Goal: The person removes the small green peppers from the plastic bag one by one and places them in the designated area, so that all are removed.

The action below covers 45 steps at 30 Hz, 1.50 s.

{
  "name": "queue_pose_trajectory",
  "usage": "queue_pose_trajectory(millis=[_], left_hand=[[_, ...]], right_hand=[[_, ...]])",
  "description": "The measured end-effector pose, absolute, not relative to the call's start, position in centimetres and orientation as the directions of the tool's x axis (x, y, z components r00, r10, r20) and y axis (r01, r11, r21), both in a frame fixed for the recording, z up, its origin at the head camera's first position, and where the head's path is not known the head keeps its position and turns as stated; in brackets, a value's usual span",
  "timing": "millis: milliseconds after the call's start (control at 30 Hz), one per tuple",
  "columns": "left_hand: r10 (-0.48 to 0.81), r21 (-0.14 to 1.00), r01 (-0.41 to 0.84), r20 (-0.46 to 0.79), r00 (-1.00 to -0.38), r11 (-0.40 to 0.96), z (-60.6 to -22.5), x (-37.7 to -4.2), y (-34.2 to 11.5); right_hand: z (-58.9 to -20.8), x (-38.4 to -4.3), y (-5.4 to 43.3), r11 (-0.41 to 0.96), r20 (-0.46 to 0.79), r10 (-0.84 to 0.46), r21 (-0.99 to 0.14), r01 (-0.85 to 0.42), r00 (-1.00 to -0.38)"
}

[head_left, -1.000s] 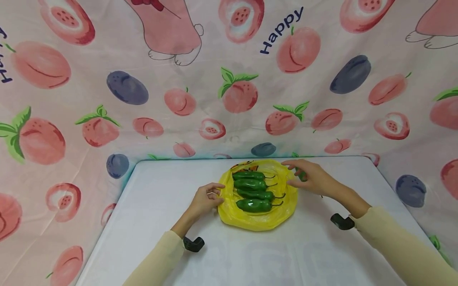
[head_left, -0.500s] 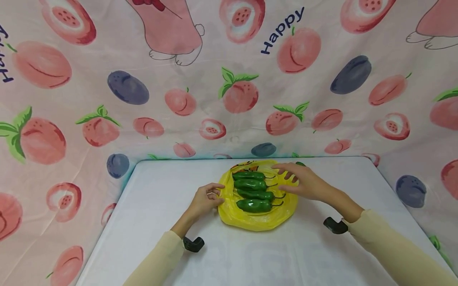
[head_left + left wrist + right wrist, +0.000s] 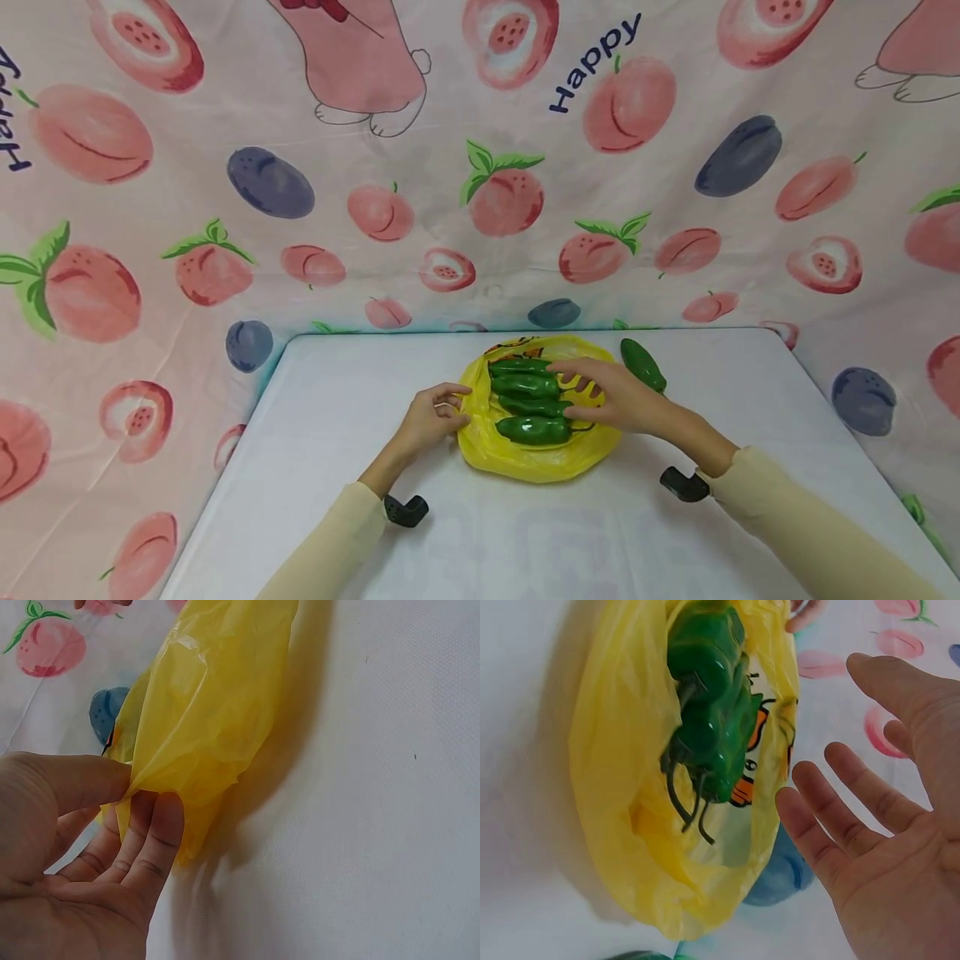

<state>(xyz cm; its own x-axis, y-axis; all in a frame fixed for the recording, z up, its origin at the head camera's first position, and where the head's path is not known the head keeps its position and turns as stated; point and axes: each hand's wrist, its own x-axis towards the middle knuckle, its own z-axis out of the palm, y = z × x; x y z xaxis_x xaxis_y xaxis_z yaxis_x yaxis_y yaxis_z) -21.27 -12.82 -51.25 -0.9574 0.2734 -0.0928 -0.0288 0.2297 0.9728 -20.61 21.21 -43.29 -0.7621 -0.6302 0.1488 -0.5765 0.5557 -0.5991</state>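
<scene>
Peach-printed cloth (image 3: 450, 179) backed the white table (image 3: 322, 417) I watched remotely. On it sat the yellow bag (image 3: 536, 468); at nine o'clock the left hand (image 3: 429, 418) pinched its rim — likely to keep it wide. At three, the right hand (image 3: 621, 398) hung spread, holding nothing. Four green peppers (image 3: 527, 387) lay side by side inside; a lone pepper (image 3: 642, 364) lay outside at two.
</scene>
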Motion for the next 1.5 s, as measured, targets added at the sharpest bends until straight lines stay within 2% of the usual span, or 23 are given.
queue_pose_trajectory(millis=[600,833,1167,1500], left_hand=[[0.272,0.973,-0.037,-0.100,-0.957,0.227,-51.1,-21.0,-12.8],[0.273,0.971,-0.041,-0.106,-0.956,0.234,-51.2,-21.1,-12.6],[0.277,0.972,-0.044,-0.110,-0.954,0.231,-48.1,-19.5,-12.3],[0.260,0.966,-0.051,-0.118,-0.958,0.252,-48.1,-19.4,-12.2]], right_hand=[[-46.1,-19.9,18.9,0.543,0.123,-0.689,-0.565,-0.621,-0.714],[-46.7,-19.6,18.5,0.588,0.065,-0.675,-0.554,-0.589,-0.735],[-47.0,-19.4,17.7,0.647,0.009,-0.676,-0.472,-0.599,-0.737],[-47.4,-19.2,17.2,0.682,0.013,-0.673,-0.376,-0.627,-0.739]])
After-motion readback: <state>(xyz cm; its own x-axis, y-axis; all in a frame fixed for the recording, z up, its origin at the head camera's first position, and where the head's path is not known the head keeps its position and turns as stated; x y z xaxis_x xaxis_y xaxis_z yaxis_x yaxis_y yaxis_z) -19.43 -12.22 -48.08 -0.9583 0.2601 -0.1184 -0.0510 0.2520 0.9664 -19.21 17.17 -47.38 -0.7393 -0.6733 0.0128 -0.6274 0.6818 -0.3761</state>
